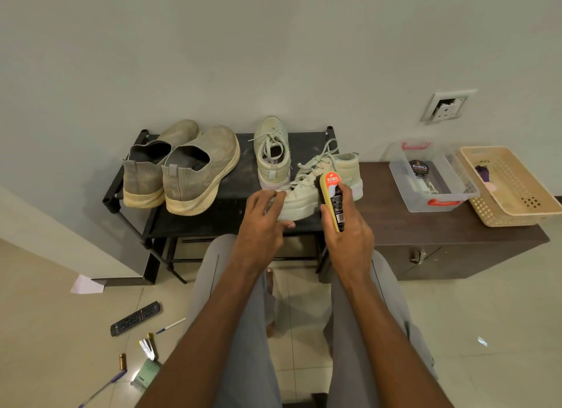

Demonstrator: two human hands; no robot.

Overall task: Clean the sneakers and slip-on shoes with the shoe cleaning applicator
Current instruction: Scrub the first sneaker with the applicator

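Two grey knit slip-on shoes [194, 170] stand on the left of a black rack [234, 207], heels toward me. A pale green lace-up sneaker [272, 155] stands behind a second one [307, 194] that lies crosswise at the rack's front right. My left hand [261, 222] grips the toe of that front sneaker. My right hand [346, 225] holds the yellow and orange shoe cleaning applicator [331, 194], its upper end against the sneaker's side.
A brown cabinet [441, 240] to the right carries a clear box [431, 176] with a polish tin and a beige basket [511, 185]. On the floor at lower left lie a remote [135, 318], pens and small items. My grey-trousered legs fill the bottom middle.
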